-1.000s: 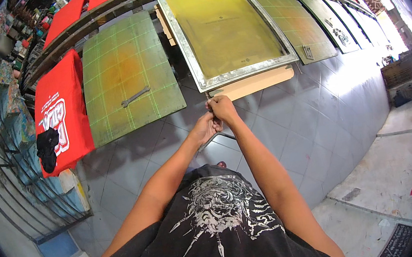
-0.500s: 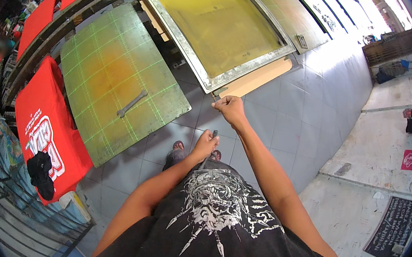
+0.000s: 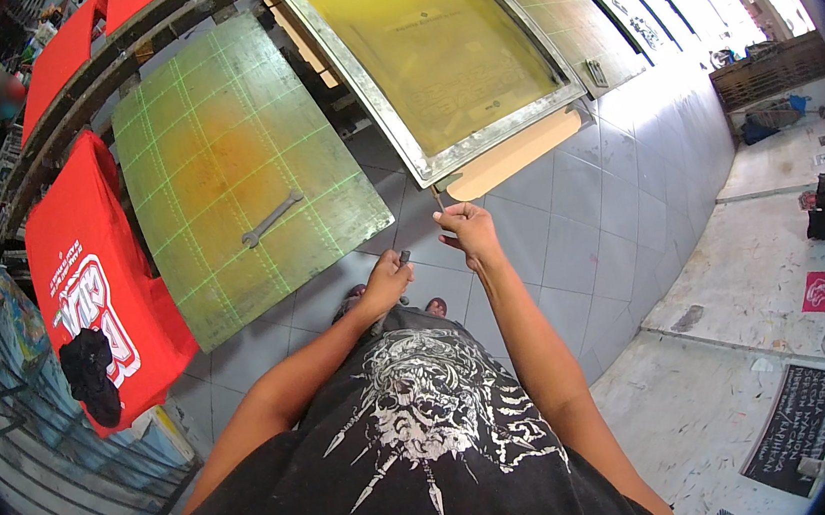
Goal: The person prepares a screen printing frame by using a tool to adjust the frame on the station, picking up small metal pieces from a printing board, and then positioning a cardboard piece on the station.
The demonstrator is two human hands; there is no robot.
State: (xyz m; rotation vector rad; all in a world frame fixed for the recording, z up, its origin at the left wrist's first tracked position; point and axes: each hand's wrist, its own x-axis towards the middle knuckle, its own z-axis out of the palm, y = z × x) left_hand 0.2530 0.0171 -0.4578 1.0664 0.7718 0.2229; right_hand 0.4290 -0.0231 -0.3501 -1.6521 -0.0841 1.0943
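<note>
Grey floor tiles (image 3: 551, 233) spread mid-frame; a framed yellow screen (image 3: 432, 64) spans upper centre; below it, hands apart, the left hand (image 3: 385, 282) wraps a dark tool (image 3: 404, 256) at centre; the right hand (image 3: 473, 231) is by a thin rod (image 3: 438, 194), grip unclear.

White outlined block lettering (image 3: 97, 316) stands on the red fabric (image 3: 91, 216), with small white lines of print just beside it. The black board (image 3: 801, 430), lower right, bears several rows of white capitals. On the yellow framed screen (image 3: 458, 72), a short dark line of lettering is too faint to read.
</note>
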